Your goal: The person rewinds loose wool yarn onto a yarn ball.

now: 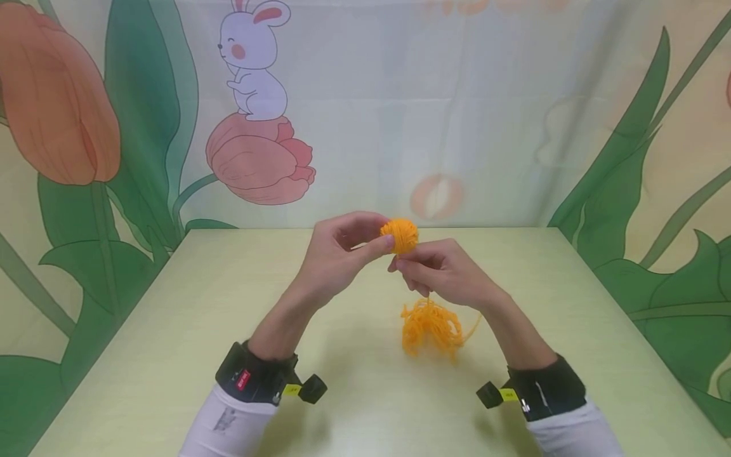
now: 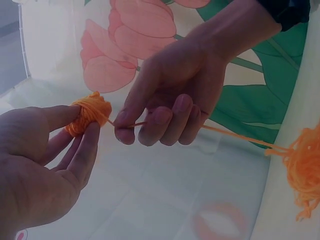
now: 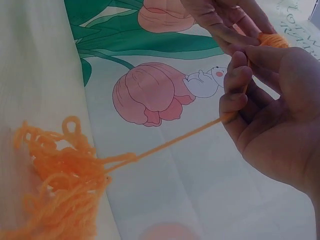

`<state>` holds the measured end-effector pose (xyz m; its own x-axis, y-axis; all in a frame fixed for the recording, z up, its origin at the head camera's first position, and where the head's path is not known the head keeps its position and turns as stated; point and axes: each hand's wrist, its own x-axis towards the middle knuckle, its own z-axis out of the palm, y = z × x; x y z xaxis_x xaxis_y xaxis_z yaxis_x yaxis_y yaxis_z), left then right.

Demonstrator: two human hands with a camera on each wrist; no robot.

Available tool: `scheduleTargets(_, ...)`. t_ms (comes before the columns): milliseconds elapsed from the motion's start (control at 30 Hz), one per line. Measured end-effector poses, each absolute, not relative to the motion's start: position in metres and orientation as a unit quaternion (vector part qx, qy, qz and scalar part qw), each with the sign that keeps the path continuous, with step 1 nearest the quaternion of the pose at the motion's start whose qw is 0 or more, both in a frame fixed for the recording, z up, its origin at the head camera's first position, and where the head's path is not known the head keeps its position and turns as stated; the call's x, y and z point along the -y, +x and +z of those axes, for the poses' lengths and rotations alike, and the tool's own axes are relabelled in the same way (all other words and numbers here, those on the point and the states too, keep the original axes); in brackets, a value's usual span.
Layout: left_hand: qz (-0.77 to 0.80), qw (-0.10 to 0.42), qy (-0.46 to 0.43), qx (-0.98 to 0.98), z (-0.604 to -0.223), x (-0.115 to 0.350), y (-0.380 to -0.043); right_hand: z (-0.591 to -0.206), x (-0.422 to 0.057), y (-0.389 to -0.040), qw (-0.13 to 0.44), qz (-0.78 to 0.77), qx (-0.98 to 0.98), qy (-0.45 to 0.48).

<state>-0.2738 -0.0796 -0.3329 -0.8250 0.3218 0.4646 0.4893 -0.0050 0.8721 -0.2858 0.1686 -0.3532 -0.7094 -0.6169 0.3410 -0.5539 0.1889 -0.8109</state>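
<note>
A small ball of orange yarn [image 1: 401,235] is gripped between the thumb and fingers of my left hand [image 1: 342,254], raised over the table. Just right of it, my right hand [image 1: 448,273] pinches the strand of yarn [image 2: 134,125] between thumb and forefinger, its other fingers curled around the same strand. From there the strand runs down to a loose tangle of orange yarn [image 1: 431,327] on the table. In the right wrist view this stretch of strand [image 3: 175,142] looks taut, and the ball [image 3: 274,41] shows partly behind the right hand.
The pale table [image 1: 365,406] stretches out below both hands. A printed cloth [image 1: 497,114] with tulips, leaves and a rabbit hangs behind it. Black wrist straps with small cameras [image 1: 313,388] sit on both forearms.
</note>
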Motion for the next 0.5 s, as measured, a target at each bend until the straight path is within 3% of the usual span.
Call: scheduleTargets(500,-0.601,-0.039,-0.369,0.707,-0.335,0.079,-0.272,-0.353,-0.188,-0.295,0.009,-0.510,-0.801,-0.315)
